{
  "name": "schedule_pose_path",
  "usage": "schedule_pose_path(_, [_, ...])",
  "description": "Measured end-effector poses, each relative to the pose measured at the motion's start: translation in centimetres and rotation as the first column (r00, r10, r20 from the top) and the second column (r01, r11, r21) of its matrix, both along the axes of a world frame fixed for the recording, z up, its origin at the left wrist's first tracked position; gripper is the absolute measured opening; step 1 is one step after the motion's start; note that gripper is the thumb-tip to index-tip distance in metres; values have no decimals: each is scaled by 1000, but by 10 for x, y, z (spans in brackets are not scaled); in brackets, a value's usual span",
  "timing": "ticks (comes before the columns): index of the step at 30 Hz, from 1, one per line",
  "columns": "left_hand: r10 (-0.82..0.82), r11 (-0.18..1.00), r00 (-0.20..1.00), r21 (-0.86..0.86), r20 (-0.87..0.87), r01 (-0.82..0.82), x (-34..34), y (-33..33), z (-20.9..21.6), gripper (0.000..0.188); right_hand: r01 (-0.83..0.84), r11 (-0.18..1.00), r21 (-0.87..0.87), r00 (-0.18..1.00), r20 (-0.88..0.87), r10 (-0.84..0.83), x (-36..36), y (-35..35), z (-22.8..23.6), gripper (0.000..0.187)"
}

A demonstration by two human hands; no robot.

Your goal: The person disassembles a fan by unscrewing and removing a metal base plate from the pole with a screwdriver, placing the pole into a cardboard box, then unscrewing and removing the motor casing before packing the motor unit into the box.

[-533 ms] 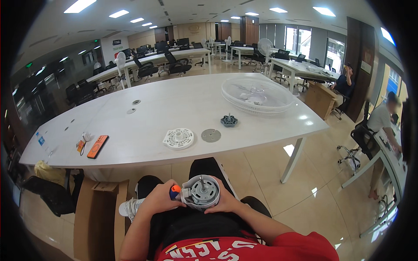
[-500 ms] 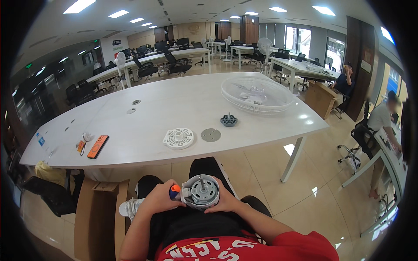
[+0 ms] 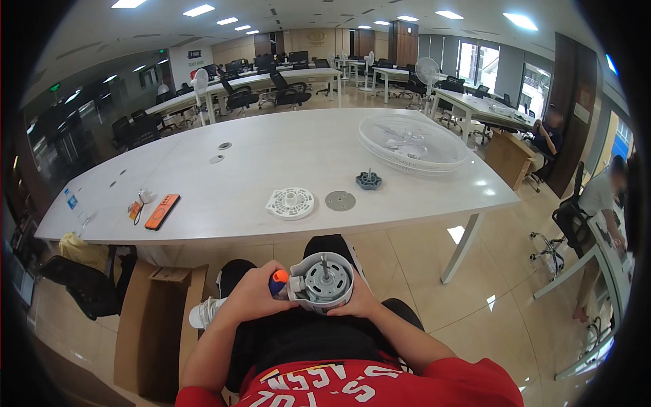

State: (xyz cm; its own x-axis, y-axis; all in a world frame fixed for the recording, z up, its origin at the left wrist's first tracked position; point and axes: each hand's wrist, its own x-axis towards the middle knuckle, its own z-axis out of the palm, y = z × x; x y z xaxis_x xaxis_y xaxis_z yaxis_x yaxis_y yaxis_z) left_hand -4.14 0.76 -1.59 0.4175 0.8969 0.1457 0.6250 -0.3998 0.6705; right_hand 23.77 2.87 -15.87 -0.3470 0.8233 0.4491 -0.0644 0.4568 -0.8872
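A fan motor (image 3: pixel 325 279), silver with an upright shaft, sits in a round white housing (image 3: pixel 348 298) held above my lap. My right hand (image 3: pixel 361 299) wraps around the right side of this housing. On the other side my left hand (image 3: pixel 252 296) is closed around a blue-and-orange tool handle (image 3: pixel 278 281), close against the housing's side neck. Whether the handle touches the housing, and what its far end looks like, I cannot tell. The left fingers also reach under the housing, partly hidden.
On the white table (image 3: pixel 271 149) lie a round white slotted plate (image 3: pixel 291 203), a dark grey knob (image 3: pixel 368 180), white fan guards (image 3: pixel 415 146) and an orange phone (image 3: pixel 163 212). An open cardboard box (image 3: pixel 159 325) stands at my left. People sit at the right.
The whole view has shifted, so the table appears higher and further right. The motor housing also appears higher in the picture. Both hands keep their hold.
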Motion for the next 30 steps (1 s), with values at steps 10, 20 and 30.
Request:
schedule_pose_path(10, [54, 996, 998, 72, -13, -53, 1, -14, 41, 63, 0, 1000, 22, 999, -50, 2, 7, 3, 40, 130])
schedule_pose_path(20, [-31, 995, 990, 87, -135, 43, -5, -4, 90, 73, -7, 994, 111, 999, 46, 1, -3, 5, 89, 129])
schedule_pose_path(30, [-178, 977, 926, 54, -334, 207, 9, 15, 85, 69, 82, 996, -24, 962, -260, -86, 4, -20, 25, 117])
